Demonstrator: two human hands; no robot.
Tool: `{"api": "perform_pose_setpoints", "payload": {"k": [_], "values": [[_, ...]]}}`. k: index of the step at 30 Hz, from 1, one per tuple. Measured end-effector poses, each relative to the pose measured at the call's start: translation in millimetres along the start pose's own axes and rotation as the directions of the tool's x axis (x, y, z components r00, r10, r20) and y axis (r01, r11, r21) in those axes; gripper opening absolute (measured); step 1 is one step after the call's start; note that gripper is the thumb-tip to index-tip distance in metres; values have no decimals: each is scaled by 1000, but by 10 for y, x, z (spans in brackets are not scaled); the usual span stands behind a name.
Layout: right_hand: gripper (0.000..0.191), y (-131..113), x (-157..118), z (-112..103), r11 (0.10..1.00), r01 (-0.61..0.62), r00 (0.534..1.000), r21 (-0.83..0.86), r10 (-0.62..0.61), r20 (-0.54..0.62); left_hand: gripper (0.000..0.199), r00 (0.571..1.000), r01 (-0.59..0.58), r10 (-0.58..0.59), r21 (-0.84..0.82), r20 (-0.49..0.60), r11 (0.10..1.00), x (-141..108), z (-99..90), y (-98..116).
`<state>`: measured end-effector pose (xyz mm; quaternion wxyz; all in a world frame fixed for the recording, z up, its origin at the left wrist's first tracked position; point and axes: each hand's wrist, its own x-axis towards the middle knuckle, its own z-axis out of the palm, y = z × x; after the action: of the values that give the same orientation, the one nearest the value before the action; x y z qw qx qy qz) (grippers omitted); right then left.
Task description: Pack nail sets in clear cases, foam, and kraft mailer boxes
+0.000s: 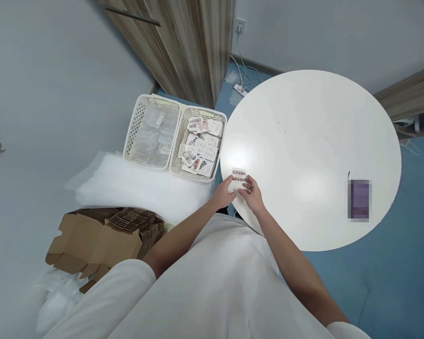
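Observation:
At the near left edge of the round white table, a small white card of press-on nails (239,175) shows two rows of reddish and pale nails. My left hand (222,195) grips its left edge, fingertips at the upper side and thumb pointing inward below. On the right edge are the curled fingers of my right hand (253,196), the index fingertip touching the card's corner. The lower part of the card lies between both hands and is partly covered by fingers. Whether the card rests on the table or is lifted slightly, I cannot tell.
Left of the round table (314,132) stands a white basket of nail cards (174,162), beside a basket of clear plastic packs (126,141). White foam sheets (144,188) and folded cardboard boxes (99,238) lie nearer. A blurred purple item (360,200) is at the table's right.

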<state>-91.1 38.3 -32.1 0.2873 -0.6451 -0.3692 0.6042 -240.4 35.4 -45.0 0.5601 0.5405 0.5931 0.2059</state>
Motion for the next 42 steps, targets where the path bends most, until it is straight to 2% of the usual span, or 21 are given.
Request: {"api": "perform_pose_setpoints", "payload": {"k": [10, 19, 28, 33, 38, 42], "values": [[74, -144, 269, 66, 999, 21, 999, 50, -19, -30, 73, 999, -2, 1, -42, -33, 999, 320, -134, 39], [72, -112, 308, 63, 999, 29, 999, 30, -29, -21, 72, 999, 34, -35, -8, -41, 999, 294, -193, 84], [71, -55, 298, 20, 995, 43, 999, 87, -44, -1, 72, 995, -37, 35, -22, -98, 999, 279, -112, 36], [69, -26, 70, -118, 1000, -9, 999, 19, 8, 43, 67, 989, -13, 6, -44, -147, 999, 52, 55, 44], [54, 83, -254, -359, 987, -87, 990, -136, 101, 96, 52, 973, 97, -122, -128, -197, 987, -387, 252, -78], [44, 172, -468, -561, 988, -68, 979, -141, 93, 181, 43, 957, 195, -228, -184, -180, 964, -767, 369, -227]]}}
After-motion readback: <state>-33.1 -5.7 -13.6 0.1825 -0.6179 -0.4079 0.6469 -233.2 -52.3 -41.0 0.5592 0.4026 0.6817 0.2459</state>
